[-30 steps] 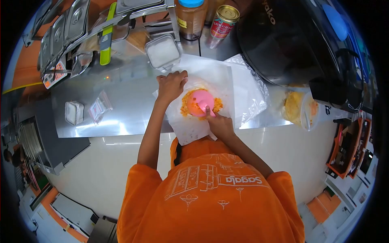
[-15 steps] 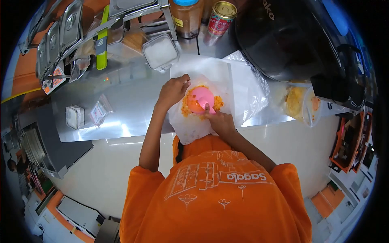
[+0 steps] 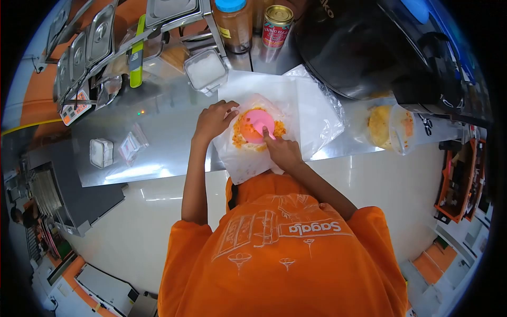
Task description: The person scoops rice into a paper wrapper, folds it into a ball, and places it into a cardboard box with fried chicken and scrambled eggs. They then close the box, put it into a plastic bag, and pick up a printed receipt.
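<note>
My right hand (image 3: 285, 151) grips the short handle of a round pink plastic scoop (image 3: 256, 126), index finger pressed along it. The scoop lies over a mound of orange-coloured rice-like food (image 3: 239, 138), whose loose grains show around its rim. What is under the scoop is hidden. Beneath the food is a sheet of white wrapping paper (image 3: 240, 164), its near edge hanging over the counter's front. To the left of the food, my left hand (image 3: 215, 121) rests at the paper with fingers slightly curved and apart, holding nothing that I can see.
Behind the paper stand a white-filled container (image 3: 206, 71), a blue-lidded jar (image 3: 233, 29) and a tin can (image 3: 277, 26). A large black cooker (image 3: 359, 47) occupies the back right. A plastic bag of yellow food (image 3: 381, 127) lies right; a small square container (image 3: 101, 153) sits left.
My left hand has loosened from a closer finger curl and shifted slightly left of the food. The right hand keeps hold of the scoop over the food. The whole view has shifted slightly.
</note>
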Available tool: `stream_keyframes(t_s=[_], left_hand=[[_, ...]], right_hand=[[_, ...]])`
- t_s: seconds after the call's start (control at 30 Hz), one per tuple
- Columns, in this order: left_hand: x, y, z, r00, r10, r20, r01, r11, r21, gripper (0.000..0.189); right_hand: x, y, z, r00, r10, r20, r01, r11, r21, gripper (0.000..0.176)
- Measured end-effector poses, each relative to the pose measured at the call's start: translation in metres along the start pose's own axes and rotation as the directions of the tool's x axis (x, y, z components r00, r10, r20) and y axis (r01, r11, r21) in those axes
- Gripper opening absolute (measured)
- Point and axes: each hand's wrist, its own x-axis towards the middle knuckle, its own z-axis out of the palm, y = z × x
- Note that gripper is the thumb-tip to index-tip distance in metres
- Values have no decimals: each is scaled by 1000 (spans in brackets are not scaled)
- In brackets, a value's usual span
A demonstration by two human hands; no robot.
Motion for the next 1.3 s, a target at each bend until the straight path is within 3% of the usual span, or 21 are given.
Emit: stream_keyframes(t_s=[0.13,0.23,0.33,0.37,0.4,0.43,0.47,0.5,0.53,0.6,0.67,0.77,0.87,0.97,1.1,1.2,1.3], left_hand=[[-9,-5,4,998,-8,-65,10,999,33,19],[-10,-6,5,996,-32,-78,33,999,13,19],[-14,-7,10,995,-42,-93,43,999,11,20],[-14,-6,11,995,-53,-86,54,999,6,20],[-15,-4,11,995,-65,-78,65,998,1,20],[-15,-2,11,994,-71,-80,72,997,6,20],[-16,2,10,994,-77,-82,78,997,11,20],[-16,5,9,993,-83,-85,85,996,16,20],[-16,6,9,993,-79,-92,81,997,17,20],[-17,6,11,991,-75,-107,77,997,18,20],[-17,3,13,993,-56,-102,55,998,-11,20],[-17,4,14,996,-29,-90,29,1000,-4,21],[-20,6,16,998,-14,-67,17,999,45,22],[-26,13,14,998,-4,-65,9,998,66,22],[-28,3,18,997,-24,-69,26,1000,18,23],[-29,2,19,995,-3,-96,6,999,35,22],[-30,6,10,994,-47,-99,47,999,-11,18]], right_hand=[[-6,8,0,997,-22,-75,26,999,40,48],[-11,18,-10,997,-38,-69,51,980,191,46],[-30,24,-34,912,66,-404,108,913,394,47],[-33,39,-30,929,275,-248,-54,763,644,46],[-43,34,-73,889,454,-64,-213,532,820,43],[-52,45,-86,849,515,-119,-131,423,897,33],[-66,59,-106,811,540,-223,-20,407,913,31],[-84,87,-116,782,555,-285,-10,469,883,33],[-98,111,-125,629,634,-450,-18,591,807,34],[-130,152,-163,467,615,-635,-202,773,601,40],[-157,182,-190,364,684,-632,-628,682,376,41],[-174,256,-191,291,819,-495,-867,444,225,40],[-163,273,-194,286,843,-455,-902,398,170,40],[-171,283,-200,343,828,-443,-835,485,259,39],[-181,306,-198,235,901,-366,-893,348,286,37],[-170,314,-193,323,863,-388,-883,422,205,37],[-185,323,-200,326,874,-361,-881,419,218,39]])
